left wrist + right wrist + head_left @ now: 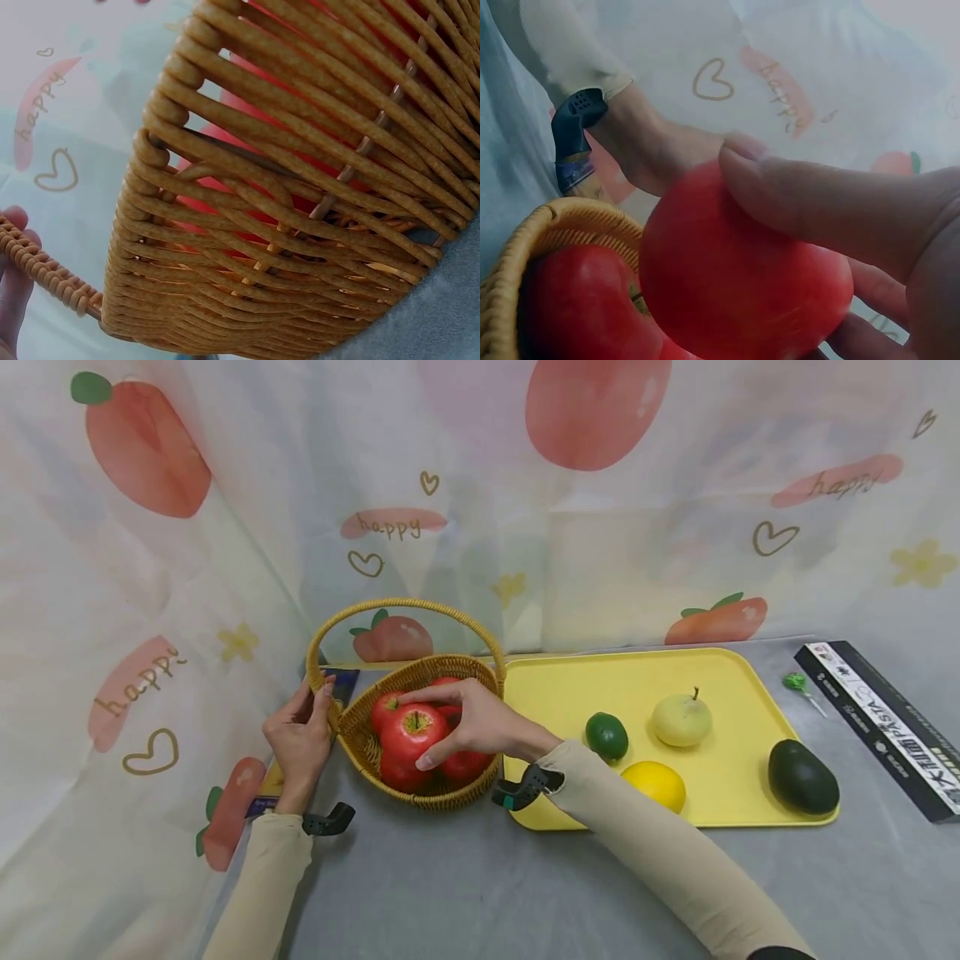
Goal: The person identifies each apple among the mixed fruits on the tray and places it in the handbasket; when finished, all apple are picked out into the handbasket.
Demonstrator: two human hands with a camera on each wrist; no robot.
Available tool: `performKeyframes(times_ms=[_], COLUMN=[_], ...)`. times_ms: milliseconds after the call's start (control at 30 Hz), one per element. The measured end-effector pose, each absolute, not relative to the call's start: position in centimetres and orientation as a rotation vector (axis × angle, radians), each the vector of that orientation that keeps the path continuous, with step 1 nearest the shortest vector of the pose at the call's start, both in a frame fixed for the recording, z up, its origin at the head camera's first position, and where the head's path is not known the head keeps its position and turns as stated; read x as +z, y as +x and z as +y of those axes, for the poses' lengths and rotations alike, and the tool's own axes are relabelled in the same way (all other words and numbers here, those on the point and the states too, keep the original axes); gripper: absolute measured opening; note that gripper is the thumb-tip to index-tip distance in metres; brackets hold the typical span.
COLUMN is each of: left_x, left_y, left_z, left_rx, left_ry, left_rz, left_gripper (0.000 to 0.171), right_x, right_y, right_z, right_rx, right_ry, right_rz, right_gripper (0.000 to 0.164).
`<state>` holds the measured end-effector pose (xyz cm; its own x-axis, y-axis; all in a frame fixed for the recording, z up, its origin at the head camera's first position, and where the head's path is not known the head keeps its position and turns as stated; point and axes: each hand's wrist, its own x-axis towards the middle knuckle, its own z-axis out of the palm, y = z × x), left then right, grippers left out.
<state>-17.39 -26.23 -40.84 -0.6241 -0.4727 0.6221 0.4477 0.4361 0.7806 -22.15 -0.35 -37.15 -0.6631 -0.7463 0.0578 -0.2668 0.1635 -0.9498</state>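
A woven basket (442, 797) with a tall arched handle (405, 603) stands on the left side of the table, holding several red apples. My left hand (300, 739) grips the foot of the handle on the left; in the left wrist view, fingers (13, 281) show around the handle beside the woven wall (247, 247). Over the basket, my right hand (487, 718) holds a red apple (412, 731) between thumb and fingers. Up close in the right wrist view, that apple (735, 277) covers part of another apple (592, 307) inside the basket.
Right of the basket lies a yellow tray (727, 693) bearing a lime (606, 737), a lemon (654, 785), a pale round pear (681, 720) and an avocado (802, 777). Farther right are a green lollipop (795, 681) and a black pasta box (885, 727). A dark packet (266, 789) lies behind the left hand.
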Motion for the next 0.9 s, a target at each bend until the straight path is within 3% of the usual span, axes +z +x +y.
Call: performKeyframes(times_ms=[267,467,700,900], left_x=[-40.9,-42.6,-40.9,-42.1], left_y=[-17.3,-18.3,-17.5,-18.2], left_z=[-26.1,-27.6,-26.4,-27.0], left_rx=[-1.333,-1.322,-1.342,-1.325], left_ry=[0.019,0.032,-0.016,0.017], left_rz=[-1.803,-1.824,-1.799,-1.82], left_gripper=[0.029,0.031,0.029,0.031], right_x=[-37.2,-37.1,-37.8,-38.4], right_y=[-23.2,-24.3,-25.2,-25.2], right_z=[-2.8,-5.1,-7.3,-8.1], right_rx=[-1.538,-1.518,-1.382,-1.295], right_ry=[-0.876,-0.891,-0.952,-0.975], right_rz=[1.992,2.002,2.095,2.186], right_gripper=[0.073,0.075,0.076,0.076])
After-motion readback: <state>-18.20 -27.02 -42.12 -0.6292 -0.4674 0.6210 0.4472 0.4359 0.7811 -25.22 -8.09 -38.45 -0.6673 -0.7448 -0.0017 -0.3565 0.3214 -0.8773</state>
